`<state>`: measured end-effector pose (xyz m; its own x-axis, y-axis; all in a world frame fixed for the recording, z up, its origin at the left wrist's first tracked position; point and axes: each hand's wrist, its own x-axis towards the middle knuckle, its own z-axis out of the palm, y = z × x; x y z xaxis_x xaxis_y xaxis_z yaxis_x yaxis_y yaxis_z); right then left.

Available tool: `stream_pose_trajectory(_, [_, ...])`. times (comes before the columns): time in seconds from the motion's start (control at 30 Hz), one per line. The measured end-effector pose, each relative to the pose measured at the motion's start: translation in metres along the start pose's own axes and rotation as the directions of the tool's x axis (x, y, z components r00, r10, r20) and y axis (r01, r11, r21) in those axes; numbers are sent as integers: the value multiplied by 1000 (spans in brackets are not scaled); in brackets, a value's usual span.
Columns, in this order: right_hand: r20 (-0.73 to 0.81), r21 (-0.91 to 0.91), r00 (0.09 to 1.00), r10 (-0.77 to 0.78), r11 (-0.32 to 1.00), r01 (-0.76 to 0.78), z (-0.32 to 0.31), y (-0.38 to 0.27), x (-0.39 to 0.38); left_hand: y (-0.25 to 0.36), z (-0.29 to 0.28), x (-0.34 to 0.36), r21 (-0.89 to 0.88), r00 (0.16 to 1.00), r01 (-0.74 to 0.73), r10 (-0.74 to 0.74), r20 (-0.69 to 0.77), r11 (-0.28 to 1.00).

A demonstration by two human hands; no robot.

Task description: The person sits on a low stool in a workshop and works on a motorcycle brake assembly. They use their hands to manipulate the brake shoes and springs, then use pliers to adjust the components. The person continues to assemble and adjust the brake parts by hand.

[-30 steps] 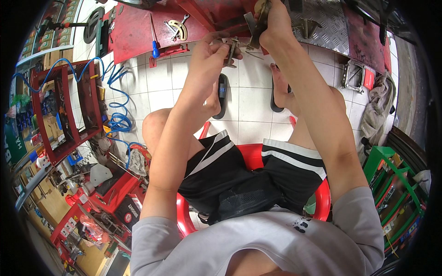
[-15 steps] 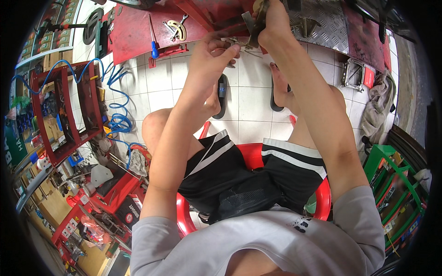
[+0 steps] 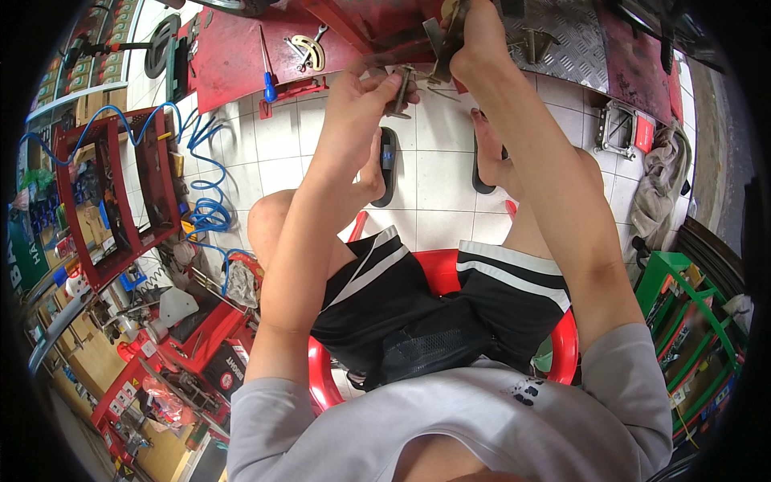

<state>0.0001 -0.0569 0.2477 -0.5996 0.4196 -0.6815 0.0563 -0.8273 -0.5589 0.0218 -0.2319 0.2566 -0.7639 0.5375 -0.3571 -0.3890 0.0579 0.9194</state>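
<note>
Left hand (image 3: 361, 96) pinches a slim metal part (image 3: 402, 95) with a flared lower end, just off the near edge of the red bench (image 3: 233, 60). Right hand (image 3: 483, 36) is against a dark metal piece (image 3: 447, 55); its fingers are hidden, so I cannot tell whether it grips. A blue-handled screwdriver (image 3: 269, 85) lies leftward.

– What's on the left of the red bench (image 3: 229, 52)?
– A screwdriver (image 3: 270, 88) with a blue handle, and just right of it a wrench (image 3: 323, 30) and a curved yellow piece (image 3: 319, 55).
– What about further left?
– A coiled blue hose (image 3: 210, 215), next to a red rack (image 3: 78, 217).
– And over on the right?
– A crumpled grey rag (image 3: 660, 185), and a green rack (image 3: 671, 263) nearer the lower edge. The floor (image 3: 438, 185) is white tile.
</note>
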Motion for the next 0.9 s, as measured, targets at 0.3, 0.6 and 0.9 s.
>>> stream_pose_trajectory(0.3, [-13,-6,999,53,999,-53,2,-3,-8,-3,4,-2,128,994,-85,93,-59,988])
stream_pose_trajectory(0.6, [3,12,1000,-1,1000,1,2,-2,-6,11,8,-2,-191,995,90,-98,-33,977])
stream_pose_trajectory(0.9, [-8,2,1000,13,1000,-13,3,-3,-8,3,3,-2,-97,999,24,-27,-28,995])
